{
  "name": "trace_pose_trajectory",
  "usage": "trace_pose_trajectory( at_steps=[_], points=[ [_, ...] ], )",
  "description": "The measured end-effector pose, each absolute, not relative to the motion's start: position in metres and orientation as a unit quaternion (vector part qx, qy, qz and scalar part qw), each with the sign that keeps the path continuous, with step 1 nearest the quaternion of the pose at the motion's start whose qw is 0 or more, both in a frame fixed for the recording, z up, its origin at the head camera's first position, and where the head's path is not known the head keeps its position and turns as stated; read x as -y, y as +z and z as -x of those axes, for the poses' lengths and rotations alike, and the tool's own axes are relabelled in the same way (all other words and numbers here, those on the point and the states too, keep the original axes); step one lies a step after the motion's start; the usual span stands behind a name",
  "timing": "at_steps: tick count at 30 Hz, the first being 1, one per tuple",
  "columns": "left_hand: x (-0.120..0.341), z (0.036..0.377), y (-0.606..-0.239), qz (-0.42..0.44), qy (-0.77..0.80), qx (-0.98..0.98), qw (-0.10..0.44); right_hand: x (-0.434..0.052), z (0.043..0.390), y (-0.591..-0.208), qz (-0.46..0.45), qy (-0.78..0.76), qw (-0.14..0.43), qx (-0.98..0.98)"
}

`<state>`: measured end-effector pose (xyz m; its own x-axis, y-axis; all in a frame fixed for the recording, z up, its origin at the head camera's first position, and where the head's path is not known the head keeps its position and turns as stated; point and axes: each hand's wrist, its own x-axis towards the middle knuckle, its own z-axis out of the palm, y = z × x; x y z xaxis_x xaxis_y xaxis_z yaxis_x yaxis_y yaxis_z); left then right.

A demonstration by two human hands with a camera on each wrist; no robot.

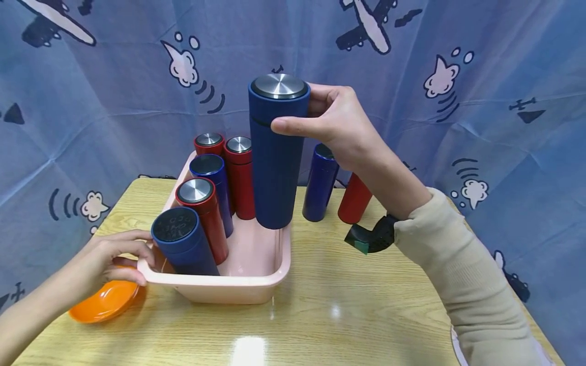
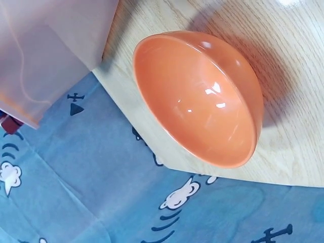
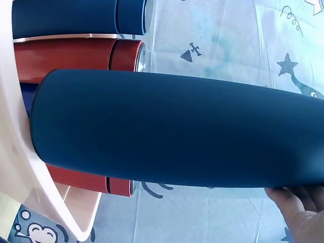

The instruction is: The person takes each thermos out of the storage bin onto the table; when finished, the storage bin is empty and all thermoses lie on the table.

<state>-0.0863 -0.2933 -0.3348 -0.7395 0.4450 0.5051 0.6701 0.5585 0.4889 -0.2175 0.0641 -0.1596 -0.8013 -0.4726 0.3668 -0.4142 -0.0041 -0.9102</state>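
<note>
My right hand (image 1: 336,119) grips a matte dark blue thermos (image 1: 276,162) near its silver lid, holding it upright over the right side of a pink bin (image 1: 215,281). In the right wrist view the thermos (image 3: 167,129) spans the frame, and part of the hand (image 3: 298,207) shows at lower right. My left hand (image 1: 112,256) pinches the bin's near left corner rim. Inside, close to those fingers, leans another dark blue thermos (image 1: 187,251). Behind it stand a red thermos (image 1: 206,218), a shiny blue one (image 1: 215,175) and two more reds (image 1: 240,178). The left wrist view does not show the hand.
An orange bowl (image 1: 103,302) sits on the wooden table (image 1: 357,305) left of the bin, beneath my left forearm. Right of the bin stand a shiny blue thermos (image 1: 318,185) and a red one (image 1: 353,201), partly behind my right arm. A patterned curtain (image 1: 137,76) hangs behind.
</note>
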Motion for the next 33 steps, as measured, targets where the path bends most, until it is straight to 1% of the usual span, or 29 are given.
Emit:
trace_pose_trajectory(
  at_steps=[5,10,16,33],
  points=[
    [0.292,0.085,-0.332,0.317,-0.34,0.87,0.162,-0.073,0.219,-0.159,0.306,-0.624,0.007,-0.719],
    [0.291,0.085,-0.331,0.32,-0.335,0.871,0.164,-0.083,0.22,-0.162,0.301,-0.635,0.008,-0.712],
    [0.291,0.085,-0.332,0.314,-0.339,0.872,0.16,-0.097,0.22,-0.164,0.293,-0.631,-0.004,-0.718],
    [0.293,0.086,-0.332,0.324,-0.333,0.87,0.164,-0.14,0.228,-0.184,0.264,-0.675,0.011,-0.689]
  ],
)
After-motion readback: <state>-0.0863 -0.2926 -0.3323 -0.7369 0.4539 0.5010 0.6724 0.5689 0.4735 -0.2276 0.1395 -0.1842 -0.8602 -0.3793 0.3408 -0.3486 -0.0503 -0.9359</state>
